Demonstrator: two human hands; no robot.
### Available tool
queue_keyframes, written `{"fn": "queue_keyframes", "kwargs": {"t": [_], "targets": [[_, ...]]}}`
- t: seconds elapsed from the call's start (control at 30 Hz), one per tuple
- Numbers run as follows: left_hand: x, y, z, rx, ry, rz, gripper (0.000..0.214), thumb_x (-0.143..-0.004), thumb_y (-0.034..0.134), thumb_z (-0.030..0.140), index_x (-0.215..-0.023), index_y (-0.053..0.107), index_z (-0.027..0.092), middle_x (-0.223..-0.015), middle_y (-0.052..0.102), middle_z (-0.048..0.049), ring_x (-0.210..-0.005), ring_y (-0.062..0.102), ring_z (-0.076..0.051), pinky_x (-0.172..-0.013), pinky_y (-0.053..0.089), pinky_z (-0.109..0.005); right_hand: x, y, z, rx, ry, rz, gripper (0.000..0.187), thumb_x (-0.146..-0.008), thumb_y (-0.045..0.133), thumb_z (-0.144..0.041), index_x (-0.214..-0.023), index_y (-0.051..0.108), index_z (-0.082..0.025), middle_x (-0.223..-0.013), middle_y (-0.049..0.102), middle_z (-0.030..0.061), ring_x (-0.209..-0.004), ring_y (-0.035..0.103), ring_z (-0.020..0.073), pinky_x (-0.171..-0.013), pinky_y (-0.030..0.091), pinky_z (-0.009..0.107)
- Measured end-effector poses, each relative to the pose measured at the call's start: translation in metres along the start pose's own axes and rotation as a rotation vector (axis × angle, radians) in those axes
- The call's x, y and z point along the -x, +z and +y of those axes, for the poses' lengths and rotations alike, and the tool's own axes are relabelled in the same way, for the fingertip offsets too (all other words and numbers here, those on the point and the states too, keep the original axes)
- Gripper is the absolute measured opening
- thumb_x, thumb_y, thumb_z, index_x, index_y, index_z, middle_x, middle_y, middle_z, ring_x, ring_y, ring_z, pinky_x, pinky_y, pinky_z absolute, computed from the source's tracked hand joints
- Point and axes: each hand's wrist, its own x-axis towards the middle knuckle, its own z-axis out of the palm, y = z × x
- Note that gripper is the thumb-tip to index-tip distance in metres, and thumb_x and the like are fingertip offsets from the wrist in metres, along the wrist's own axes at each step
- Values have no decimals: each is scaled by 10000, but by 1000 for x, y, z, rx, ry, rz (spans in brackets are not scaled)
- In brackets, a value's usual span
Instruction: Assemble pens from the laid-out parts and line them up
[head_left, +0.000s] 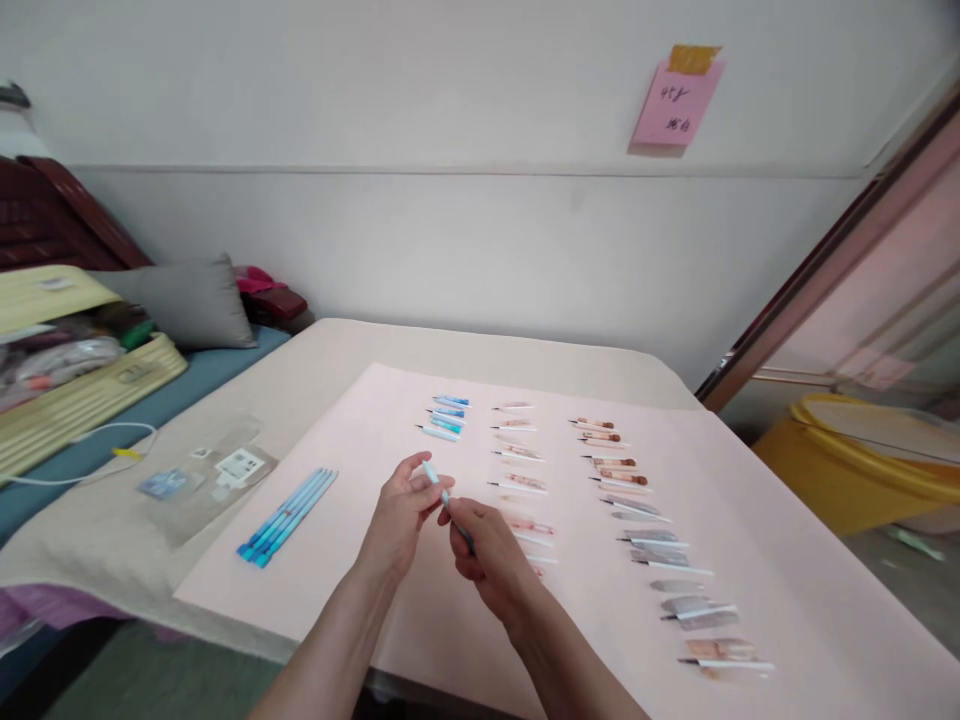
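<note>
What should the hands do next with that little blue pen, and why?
Probably pull the two ends apart. The left hand and right hand both pinch one blue pen above the pink sheet, and the separated blue pieces already lie in rows, while whole blue pens wait nearby.

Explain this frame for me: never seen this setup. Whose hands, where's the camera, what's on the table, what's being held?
There is no machine here. A person wears one camera on the head, looking forward and down, so both bare hands enter from the bottom edge. The left hand and right hand together hold one slim light-blue pen in a fingertip grip above a large pale pink paper sheet spread on a beige-covered table. On the sheet lie a bundle of blue pens, a small group of short blue pen parts, and two long columns of pen pieces in brownish and grey tones. A pink sticky note hangs on the wall.
</note>
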Motion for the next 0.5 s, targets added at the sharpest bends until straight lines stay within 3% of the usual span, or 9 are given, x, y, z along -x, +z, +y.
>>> {"fn": "queue_keyframes", "kwargs": {"t": [0.17, 0.37, 0.5], "targets": [[-1, -3, -2, -50, 57, 90, 529, -664, 704, 262, -1147, 504, 180, -686, 580, 17, -658, 557, -112, -723, 426, -288, 0, 3, 0, 146, -57, 74, 279, -808, 511, -405, -699, 555, -153, -427, 352, -81, -371, 213, 28, -375, 104, 188], [-2, -4, 2, 25, -15, 42, 658, -625, 721, 201, -1224, 451, 168, -846, 644, -70, -819, 605, -174, -780, 435, -319, 2, 3, 0, 52, -29, 18, 256, -814, 497, -398, -738, 549, -159, -431, 335, -92, -366, 161, 28, -373, 81, 199], [-2, -4, 2, -1, 33, 110, 632, -636, 720, 237, -1213, 469, 177, -683, 580, 16, -708, 591, -137, -773, 440, -317, 1, 3, 1, 120, -59, 60, 243, -814, 499, -371, -718, 556, -155, -426, 339, -87, -367, 194, 28, -374, 96, 194]]}}
